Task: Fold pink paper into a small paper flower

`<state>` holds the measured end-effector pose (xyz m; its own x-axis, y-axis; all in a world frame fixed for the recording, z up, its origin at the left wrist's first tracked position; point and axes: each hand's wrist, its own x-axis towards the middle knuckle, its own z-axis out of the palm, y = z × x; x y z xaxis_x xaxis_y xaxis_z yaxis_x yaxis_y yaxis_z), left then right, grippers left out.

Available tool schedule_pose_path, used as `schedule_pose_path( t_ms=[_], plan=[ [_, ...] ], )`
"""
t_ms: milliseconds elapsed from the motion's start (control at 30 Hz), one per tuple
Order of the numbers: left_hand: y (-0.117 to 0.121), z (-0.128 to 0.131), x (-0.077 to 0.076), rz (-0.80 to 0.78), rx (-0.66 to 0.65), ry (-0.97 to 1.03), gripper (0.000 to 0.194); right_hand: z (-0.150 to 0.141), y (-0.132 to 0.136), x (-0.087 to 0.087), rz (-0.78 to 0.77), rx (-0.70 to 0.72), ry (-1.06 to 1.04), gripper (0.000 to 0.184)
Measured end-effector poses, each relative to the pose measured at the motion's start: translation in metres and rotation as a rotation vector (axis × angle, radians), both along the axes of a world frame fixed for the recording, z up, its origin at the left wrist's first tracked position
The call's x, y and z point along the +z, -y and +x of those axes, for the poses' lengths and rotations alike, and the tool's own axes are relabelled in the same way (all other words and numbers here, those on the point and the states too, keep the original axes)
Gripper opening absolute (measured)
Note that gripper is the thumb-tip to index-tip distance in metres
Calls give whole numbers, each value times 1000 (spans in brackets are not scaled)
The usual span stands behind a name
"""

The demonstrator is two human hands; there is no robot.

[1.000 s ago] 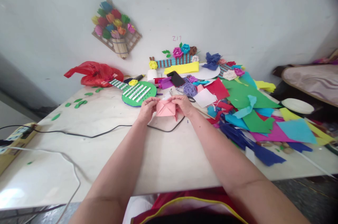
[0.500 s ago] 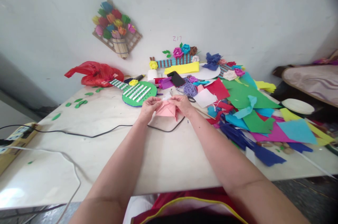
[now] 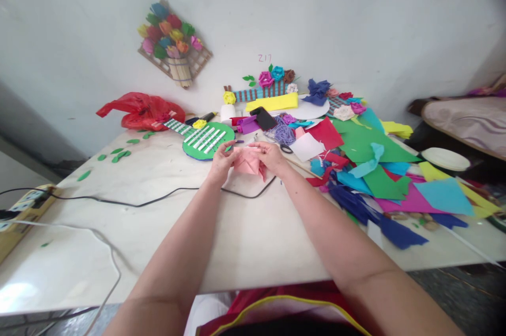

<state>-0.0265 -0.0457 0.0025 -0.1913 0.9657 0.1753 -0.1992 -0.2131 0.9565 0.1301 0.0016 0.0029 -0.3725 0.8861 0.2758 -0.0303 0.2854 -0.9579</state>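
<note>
Both hands grip a creased piece of pink paper (image 3: 248, 163) just above the table, near its middle. My left hand (image 3: 223, 161) pinches the paper's upper left edge between thumb and fingers. At the upper right edge, my right hand (image 3: 270, 155) holds it with fingers closed. The lower part of the paper hangs down with folds in it. A green guitar-shaped craft (image 3: 209, 141) with white strips lies just beyond my left hand. Scissors with black handles (image 3: 286, 149) rest beside my right hand.
Coloured paper sheets (image 3: 367, 141) and scraps cover the table's right side. A black phone (image 3: 263, 118) and purple yarn (image 3: 283, 133) lie behind my hands. A black cable (image 3: 138, 205) crosses the table. A red plastic bag (image 3: 142, 110) and power strip (image 3: 29, 207) are at left.
The pink paper's top edge is spread wider and flatter between my hands. A white bit seen above the paper earlier no longer shows. My fingers have shifted slightly.
</note>
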Motion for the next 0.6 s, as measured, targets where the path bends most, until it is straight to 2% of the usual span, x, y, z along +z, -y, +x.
schedule_pose_path(
  t_ms=[167,267,500,600],
  plan=[
    [-2,2,-3,-31,-38,75,51,-3,4,3,60,-28,15,26],
    [-2,5,-4,-33,-68,50,44,-6,3,1,79,-40,13,23],
    [-3,7,-6,-36,-25,-72,37,-11,0,-5,125,-101,28,20],
    [-4,7,-8,-36,32,-92,35,-12,0,-7,134,-96,20,20]
  ],
)
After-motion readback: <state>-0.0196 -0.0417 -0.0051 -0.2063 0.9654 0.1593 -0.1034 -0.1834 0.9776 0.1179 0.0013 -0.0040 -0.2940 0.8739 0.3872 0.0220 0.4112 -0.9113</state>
